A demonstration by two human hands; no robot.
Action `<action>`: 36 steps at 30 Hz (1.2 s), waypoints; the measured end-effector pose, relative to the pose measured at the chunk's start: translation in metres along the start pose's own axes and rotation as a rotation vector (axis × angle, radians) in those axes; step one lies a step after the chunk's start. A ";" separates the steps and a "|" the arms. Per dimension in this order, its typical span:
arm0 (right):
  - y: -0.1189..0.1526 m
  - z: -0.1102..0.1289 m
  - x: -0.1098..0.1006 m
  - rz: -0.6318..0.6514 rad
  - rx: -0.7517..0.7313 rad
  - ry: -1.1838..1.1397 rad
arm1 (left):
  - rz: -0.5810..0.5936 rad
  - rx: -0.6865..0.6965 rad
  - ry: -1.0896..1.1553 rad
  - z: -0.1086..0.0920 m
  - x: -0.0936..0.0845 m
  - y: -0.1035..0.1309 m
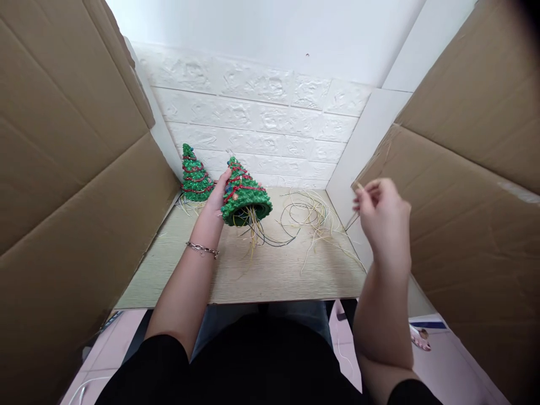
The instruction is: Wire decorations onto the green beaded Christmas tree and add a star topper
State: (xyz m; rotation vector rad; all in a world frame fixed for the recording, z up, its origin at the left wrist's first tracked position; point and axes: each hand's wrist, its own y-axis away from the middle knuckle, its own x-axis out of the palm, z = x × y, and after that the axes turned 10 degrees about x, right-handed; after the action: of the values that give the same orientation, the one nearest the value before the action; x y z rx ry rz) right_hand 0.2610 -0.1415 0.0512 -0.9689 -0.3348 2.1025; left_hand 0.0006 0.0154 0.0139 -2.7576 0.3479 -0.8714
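Observation:
A small green Christmas tree (248, 194) with red garland is gripped from its left side by my left hand (217, 194). It leans so that its hollow base faces me, and several thin yellow, white and dark wires (255, 228) hang out of that opening. Raised at the right, apart from the tree, my right hand (382, 211) has its fingers pinched together. A thin line shows just below those fingers, but what they hold is too small to make out. Behind my left hand, a second tree (194, 177) stands upright at the back left.
A loose tangle of thin wires (314, 214) lies on the right of the pale wooden tabletop (270, 281). Cardboard walls rise at the left (84, 152) and right (464, 185). A white brick-patterned wall (270, 118) closes off the back.

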 end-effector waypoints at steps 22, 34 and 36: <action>0.002 0.026 0.187 0.547 0.318 -0.978 | 0.121 -0.482 -0.007 0.024 0.002 0.007; -0.038 -0.001 0.162 0.311 0.656 -1.485 | 0.093 -0.536 -0.069 0.010 0.010 0.014; -0.041 -0.007 0.161 0.314 0.643 -1.502 | 0.090 -0.526 -0.071 0.013 0.007 0.012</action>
State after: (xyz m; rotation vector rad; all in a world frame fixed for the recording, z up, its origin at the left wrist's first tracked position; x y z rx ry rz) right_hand 0.2234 0.0057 -0.0170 1.1043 -0.1705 2.5700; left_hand 0.0123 0.0039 0.0035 -3.2005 0.7793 -0.7401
